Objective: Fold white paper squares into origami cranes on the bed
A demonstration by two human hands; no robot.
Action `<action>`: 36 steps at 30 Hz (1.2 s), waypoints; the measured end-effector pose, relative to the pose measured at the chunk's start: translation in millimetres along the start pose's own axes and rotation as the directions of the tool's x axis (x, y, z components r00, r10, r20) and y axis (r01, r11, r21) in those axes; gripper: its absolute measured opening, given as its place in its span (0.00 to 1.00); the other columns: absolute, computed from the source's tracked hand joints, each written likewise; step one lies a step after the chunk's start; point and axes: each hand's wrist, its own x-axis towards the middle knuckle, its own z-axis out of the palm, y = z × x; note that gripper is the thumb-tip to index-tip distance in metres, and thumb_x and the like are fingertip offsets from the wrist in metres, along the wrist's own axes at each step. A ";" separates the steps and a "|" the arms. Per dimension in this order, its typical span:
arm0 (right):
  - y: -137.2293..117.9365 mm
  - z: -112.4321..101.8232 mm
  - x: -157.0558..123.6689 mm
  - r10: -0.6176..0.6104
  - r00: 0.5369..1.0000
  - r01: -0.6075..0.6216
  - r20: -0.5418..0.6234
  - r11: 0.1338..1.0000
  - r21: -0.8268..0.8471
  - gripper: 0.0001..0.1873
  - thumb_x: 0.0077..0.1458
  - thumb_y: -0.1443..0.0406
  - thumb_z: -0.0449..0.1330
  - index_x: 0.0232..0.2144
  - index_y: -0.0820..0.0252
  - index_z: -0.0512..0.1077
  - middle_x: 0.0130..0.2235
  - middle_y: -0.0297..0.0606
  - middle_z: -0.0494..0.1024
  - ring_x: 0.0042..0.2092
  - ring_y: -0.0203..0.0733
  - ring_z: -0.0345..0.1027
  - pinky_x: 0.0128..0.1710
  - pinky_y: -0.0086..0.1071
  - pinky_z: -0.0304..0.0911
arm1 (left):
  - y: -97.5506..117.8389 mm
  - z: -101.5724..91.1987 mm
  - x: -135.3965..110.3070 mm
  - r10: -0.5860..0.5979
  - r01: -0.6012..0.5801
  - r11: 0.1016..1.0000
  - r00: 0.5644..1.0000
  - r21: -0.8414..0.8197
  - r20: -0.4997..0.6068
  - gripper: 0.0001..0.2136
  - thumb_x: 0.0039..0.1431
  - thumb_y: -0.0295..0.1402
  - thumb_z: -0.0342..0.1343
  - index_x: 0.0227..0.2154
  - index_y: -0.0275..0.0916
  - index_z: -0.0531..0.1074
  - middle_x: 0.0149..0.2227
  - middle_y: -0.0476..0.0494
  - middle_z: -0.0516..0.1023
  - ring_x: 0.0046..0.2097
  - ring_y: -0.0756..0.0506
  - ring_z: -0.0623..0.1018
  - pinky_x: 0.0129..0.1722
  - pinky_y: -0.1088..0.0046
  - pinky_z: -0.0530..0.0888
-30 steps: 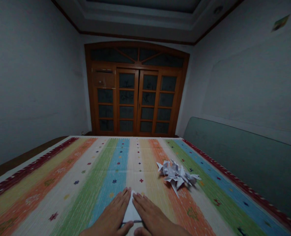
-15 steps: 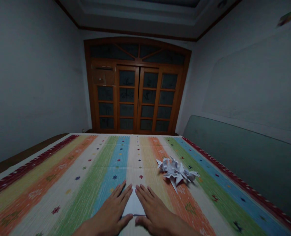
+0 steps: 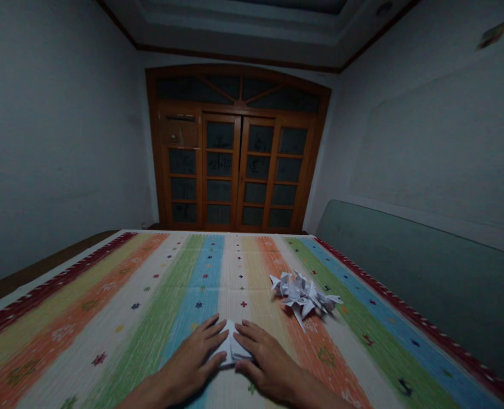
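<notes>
A small folded sheet of white paper (image 3: pixel 231 349) lies on the striped tablecloth in front of me, narrow at its far end. Down its middle runs a line where folded layers meet. My left hand (image 3: pixel 196 355) holds its left side, fingers bent over that edge and thumb close to the near edge. On the other side my right hand (image 3: pixel 269 358) grips the right part, its fingertips on top and its thumb by the near right corner. The fingers hide both outer edges of the paper.
Several white folded-paper figures (image 3: pixel 305 298) with pointed tips lie in a heap, right of my hands. The striped tablecloth (image 3: pixel 150 318) covers the table. A pale green panel (image 3: pixel 405 255) stands along the right side. Wooden glazed doors (image 3: pixel 239 170) are at the back.
Both hands have gone from lying flat with straight fingers on the paper to a more bent hold at its sides. The paper now looks smaller, with a middle line showing.
</notes>
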 end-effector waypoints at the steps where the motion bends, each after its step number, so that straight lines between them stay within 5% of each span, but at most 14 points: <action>1: 0.4 0.8 -0.5 -0.007 1.000 0.007 -0.015 1.000 -0.006 0.31 0.64 0.58 0.61 0.66 0.64 0.65 0.69 0.53 0.62 0.70 0.60 0.54 0.69 0.54 0.52 | 0.0 0.0 0.2 0.002 -0.002 1.000 1.000 0.002 0.005 0.23 0.71 0.43 0.54 0.66 0.52 0.64 0.69 0.44 0.65 0.70 0.34 0.62 0.67 0.46 0.63; 6: 5.6 5.5 -2.1 -0.054 0.997 0.054 -0.061 0.999 -0.002 0.33 0.61 0.59 0.64 0.65 0.62 0.65 0.68 0.54 0.63 0.69 0.59 0.55 0.68 0.54 0.54 | 3.0 -0.5 0.6 -0.008 0.006 0.999 0.999 0.032 0.053 0.27 0.66 0.45 0.59 0.66 0.50 0.64 0.69 0.39 0.64 0.70 0.31 0.61 0.66 0.42 0.63; 18: 5.8 11.0 -0.3 -0.106 0.986 0.095 -0.125 0.991 -0.097 0.26 0.64 0.62 0.61 0.62 0.61 0.69 0.65 0.52 0.69 0.66 0.57 0.62 0.66 0.50 0.60 | 0.2 2.2 0.2 0.022 -0.022 0.997 1.000 0.071 0.003 0.23 0.69 0.44 0.55 0.64 0.50 0.67 0.67 0.40 0.67 0.68 0.33 0.67 0.64 0.45 0.67; 26: -5.5 11.6 4.2 -0.298 0.949 0.258 -0.106 0.923 -0.286 0.10 0.67 0.65 0.55 0.48 0.59 0.72 0.46 0.45 0.79 0.49 0.49 0.72 0.52 0.40 0.69 | 7.1 1.3 -2.9 0.077 -0.068 0.980 0.996 0.188 -0.040 0.23 0.66 0.42 0.59 0.62 0.46 0.70 0.64 0.37 0.73 0.63 0.35 0.73 0.61 0.52 0.73; 36: -9.8 18.6 13.9 -0.251 0.964 0.202 -0.090 0.908 -0.368 0.14 0.60 0.71 0.58 0.49 0.60 0.71 0.45 0.47 0.79 0.45 0.52 0.72 0.46 0.40 0.70 | 17.7 -4.3 1.5 0.092 -0.082 0.984 0.994 0.161 -0.056 0.14 0.70 0.36 0.54 0.55 0.47 0.76 0.57 0.42 0.80 0.58 0.38 0.79 0.58 0.58 0.76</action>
